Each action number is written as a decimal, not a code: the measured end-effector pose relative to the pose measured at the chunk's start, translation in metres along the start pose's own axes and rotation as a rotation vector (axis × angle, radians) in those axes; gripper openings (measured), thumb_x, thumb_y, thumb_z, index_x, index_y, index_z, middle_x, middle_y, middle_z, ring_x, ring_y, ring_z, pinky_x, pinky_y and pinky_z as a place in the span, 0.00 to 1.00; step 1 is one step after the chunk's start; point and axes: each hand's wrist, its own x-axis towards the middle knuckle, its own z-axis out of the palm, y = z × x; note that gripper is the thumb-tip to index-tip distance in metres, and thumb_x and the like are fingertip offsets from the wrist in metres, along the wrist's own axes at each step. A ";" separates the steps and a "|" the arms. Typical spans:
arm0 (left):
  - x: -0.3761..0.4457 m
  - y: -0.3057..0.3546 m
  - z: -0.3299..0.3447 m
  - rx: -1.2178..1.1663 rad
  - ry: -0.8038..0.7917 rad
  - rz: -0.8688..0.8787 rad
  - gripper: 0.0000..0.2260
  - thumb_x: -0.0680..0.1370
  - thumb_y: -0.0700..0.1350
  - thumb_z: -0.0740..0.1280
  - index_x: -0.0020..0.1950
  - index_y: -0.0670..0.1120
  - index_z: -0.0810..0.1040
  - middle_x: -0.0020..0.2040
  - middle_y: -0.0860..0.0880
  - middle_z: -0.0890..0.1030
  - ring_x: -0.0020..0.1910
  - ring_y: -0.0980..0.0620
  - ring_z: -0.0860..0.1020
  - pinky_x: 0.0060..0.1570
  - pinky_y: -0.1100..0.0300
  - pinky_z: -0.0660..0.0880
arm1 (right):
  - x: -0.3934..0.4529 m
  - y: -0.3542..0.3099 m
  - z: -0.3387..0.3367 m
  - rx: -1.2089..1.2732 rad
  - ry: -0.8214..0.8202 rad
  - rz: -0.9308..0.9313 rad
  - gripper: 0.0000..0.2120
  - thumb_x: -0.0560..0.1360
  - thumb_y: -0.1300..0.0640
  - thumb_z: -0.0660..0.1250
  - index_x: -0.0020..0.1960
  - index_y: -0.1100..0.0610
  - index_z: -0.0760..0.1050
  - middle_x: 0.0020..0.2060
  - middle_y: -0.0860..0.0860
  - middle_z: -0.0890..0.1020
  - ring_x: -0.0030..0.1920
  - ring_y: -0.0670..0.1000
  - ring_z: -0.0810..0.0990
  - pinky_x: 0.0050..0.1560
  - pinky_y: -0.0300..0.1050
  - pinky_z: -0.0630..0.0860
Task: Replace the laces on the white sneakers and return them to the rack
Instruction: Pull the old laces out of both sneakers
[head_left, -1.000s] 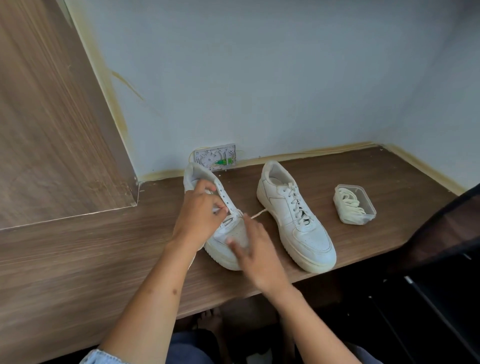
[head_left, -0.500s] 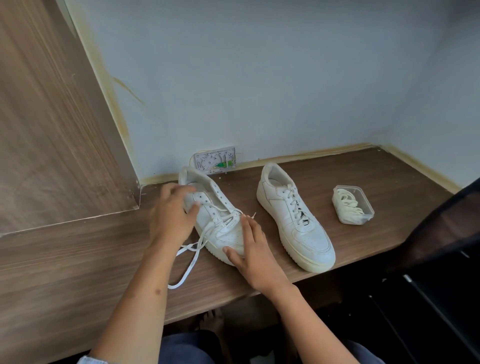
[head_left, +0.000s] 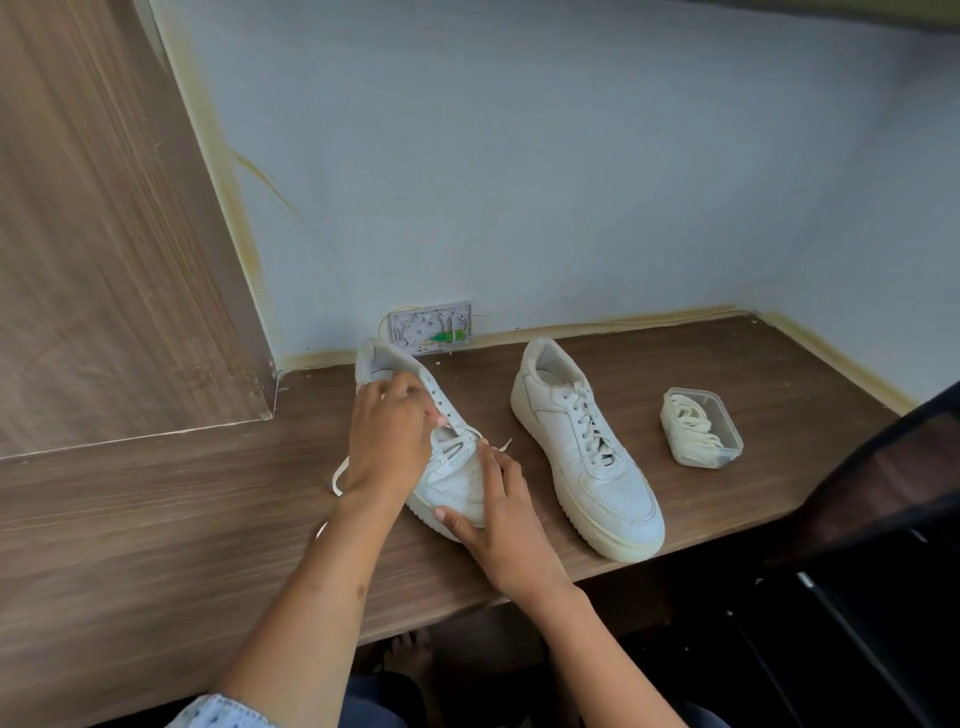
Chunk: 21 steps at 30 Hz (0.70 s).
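Step in hand looks like unlacing the first sneaker; left sneaker (head_left: 457, 478) sits centre of frame on the wooden worktop (head_left: 156, 519), heel toward the wall, upper eyelets already bare, old lace (head_left: 337, 475) trailing loose off its left side; left hand (head_left: 387, 441) is over the tongue area, fingers curled at the lacing, apparently pinching the lace, though the exact contact is hidden behind the knuckles; right hand (head_left: 498, 514) lies flat on the toe box, fingers fairly straight, thumb against the sole edge, pressing the shoe steady.

Right sneaker (head_left: 587, 457) stands well apart at centre right, fully laced, untouched; clear plastic tub (head_left: 701, 428) at right of frame holds cream laces (head_left: 691, 423) in a bundle, lid off; rack not clearly in view.

Next move, judged: draw the lace out of the lower eyelets while the toe stays pinned, then fetch a fresh lace from the tub.

Materials: sneakers smooth white leather-like, chunky yellowed rubber soles, perforated toe; laces flat woven, limp; worktop wood-grain laminate, matte; wall pale, painted.
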 end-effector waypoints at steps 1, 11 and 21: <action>0.000 0.000 0.000 -0.026 0.038 -0.008 0.04 0.76 0.38 0.69 0.49 0.44 0.83 0.56 0.48 0.77 0.52 0.43 0.75 0.51 0.53 0.71 | 0.000 0.000 0.000 -0.004 0.001 0.000 0.41 0.77 0.41 0.65 0.79 0.54 0.46 0.74 0.51 0.56 0.75 0.47 0.55 0.71 0.33 0.48; 0.002 -0.044 -0.020 -0.496 0.525 -0.686 0.12 0.84 0.41 0.55 0.59 0.34 0.71 0.62 0.38 0.70 0.45 0.44 0.81 0.46 0.57 0.71 | 0.000 0.000 -0.001 -0.008 -0.008 0.010 0.41 0.77 0.40 0.64 0.79 0.54 0.45 0.74 0.50 0.56 0.74 0.47 0.54 0.71 0.33 0.49; -0.013 -0.051 -0.019 -0.148 0.059 -0.615 0.21 0.77 0.37 0.65 0.69 0.48 0.66 0.68 0.41 0.65 0.64 0.36 0.68 0.60 0.42 0.68 | 0.000 -0.006 -0.008 0.021 0.041 0.053 0.39 0.71 0.36 0.69 0.75 0.49 0.58 0.64 0.46 0.65 0.66 0.45 0.63 0.68 0.38 0.62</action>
